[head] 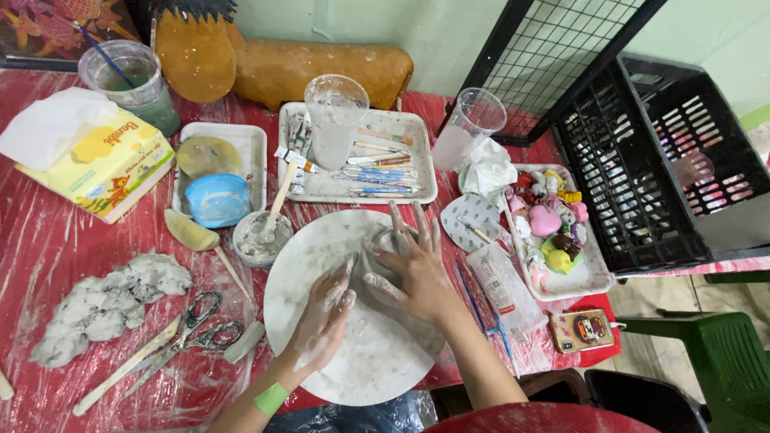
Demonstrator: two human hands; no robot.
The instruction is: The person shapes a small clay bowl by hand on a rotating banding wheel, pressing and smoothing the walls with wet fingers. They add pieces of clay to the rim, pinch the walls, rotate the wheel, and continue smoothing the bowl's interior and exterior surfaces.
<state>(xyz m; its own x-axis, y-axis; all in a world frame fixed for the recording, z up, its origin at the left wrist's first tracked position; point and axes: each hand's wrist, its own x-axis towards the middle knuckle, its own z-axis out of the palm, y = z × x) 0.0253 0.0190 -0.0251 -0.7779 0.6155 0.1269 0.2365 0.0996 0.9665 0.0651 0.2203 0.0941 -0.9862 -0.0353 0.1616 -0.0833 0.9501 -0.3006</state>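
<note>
Head view, looking down on a tabletop [48, 240] under red plastic sheet.

Centre, toward near edge: round white board [353, 353], smeared w/ grey clay. On its far part sits a small lump of wet clay [377, 255], pressed between both hands.

Left hand [325, 309]: clay-coated, fingers loosely curled, tips touching the lump's near-left side; not closed round it. Green band [271, 398] on the wrist.

Right hand [413, 261]: flat and spread, fingers extended toward far edge, palm lying over the lump's right side; open, presses rather than grips.

Left of board: small bowl [261, 239] of grey slip w/ a wooden stick standing in it; scissors [196, 325] and a flat modelling tool [128, 365] near the near-left corner; heap of raw grey clay [104, 305] by the left edge; tissue box [96, 164], yellow, further back.

Far side: white tray [357, 152] w/ paint tubes, brushes and a clear cup; second tray [216, 172] w/ a blue dish.

Right of board: tray of small coloured figurines [553, 228], phone [583, 329] near the near-right corner, black crate [666, 160] at the right edge.
</note>
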